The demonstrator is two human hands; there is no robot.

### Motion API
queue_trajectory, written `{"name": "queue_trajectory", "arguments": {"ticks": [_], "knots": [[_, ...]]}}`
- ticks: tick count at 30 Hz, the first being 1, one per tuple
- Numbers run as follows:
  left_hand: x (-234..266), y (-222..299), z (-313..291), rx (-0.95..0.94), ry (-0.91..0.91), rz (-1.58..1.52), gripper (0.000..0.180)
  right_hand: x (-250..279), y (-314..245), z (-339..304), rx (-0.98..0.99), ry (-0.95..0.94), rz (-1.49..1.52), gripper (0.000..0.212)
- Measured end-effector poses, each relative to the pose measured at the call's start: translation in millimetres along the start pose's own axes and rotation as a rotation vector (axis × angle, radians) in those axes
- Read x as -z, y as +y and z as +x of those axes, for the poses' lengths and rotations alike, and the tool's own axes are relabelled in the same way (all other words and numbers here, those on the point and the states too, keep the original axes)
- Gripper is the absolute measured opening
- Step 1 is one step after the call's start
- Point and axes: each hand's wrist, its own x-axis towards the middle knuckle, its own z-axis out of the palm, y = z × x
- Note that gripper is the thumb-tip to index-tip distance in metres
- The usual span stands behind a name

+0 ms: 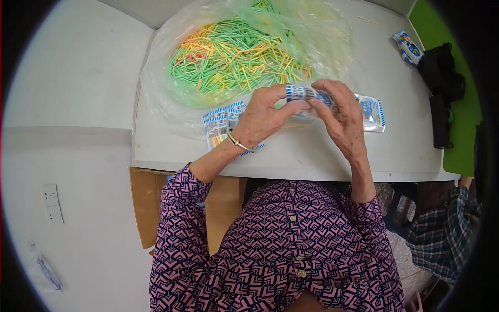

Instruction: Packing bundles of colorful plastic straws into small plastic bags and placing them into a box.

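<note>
Over the white table (291,164), my two hands meet around a small blue-and-white printed plastic packet (300,92). My left hand (262,114), with a bangle at the wrist, pinches its left end between thumb and fingers. On the other side my right hand (343,119) curls its fingers and thumb over the right end, partly covering it. Beneath my left hand lie several flat striped packets (221,120) with coloured sticks showing inside. More blue-and-white packets (373,113) rest just right of my right hand.
Behind my hands spreads a large clear plastic bag (161,112) full of thin green, yellow and orange sticks (239,52). Far right are another packet (407,48), a black device (442,73) and a green panel (465,130). A cardboard box (145,203) stands below; a person's plaid sleeve (439,234) shows right.
</note>
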Motion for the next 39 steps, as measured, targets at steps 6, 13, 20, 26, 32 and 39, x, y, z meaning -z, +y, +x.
{"name": "queue_trajectory", "arguments": {"ticks": [6, 13, 20, 26, 32, 39], "knots": [[22.5, -2.5, -5.1, -0.071, -0.011, 0.341, 0.016, -1.7, 2.7, 6.3, -0.057, -0.186, 0.068, 0.029], [30.7, 4.0, -5.9, -0.146, -0.032, 0.500, 0.018, 3.0, -4.5, 10.4, -0.182, -0.317, 0.104, 0.018], [40.4, 8.6, -8.0, -0.104, -0.150, 0.484, 0.013, 6.5, -11.0, 13.0, -0.246, -0.444, 0.214, 0.017], [43.0, 6.6, -12.7, -0.159, -0.136, 0.485, 0.011, -6.2, -5.8, 7.3, -0.223, -0.426, 0.235, 0.016], [48.0, -5.0, -15.0, -0.153, -0.143, 0.587, 0.009, -18.9, -3.9, 1.8, -0.281, -0.440, 0.292, 0.018], [119.6, -26.9, 11.2, -0.205, 0.054, 0.833, 0.024, -16.5, 11.9, -7.0, -0.364, -0.406, 0.346, 0.018]]}}
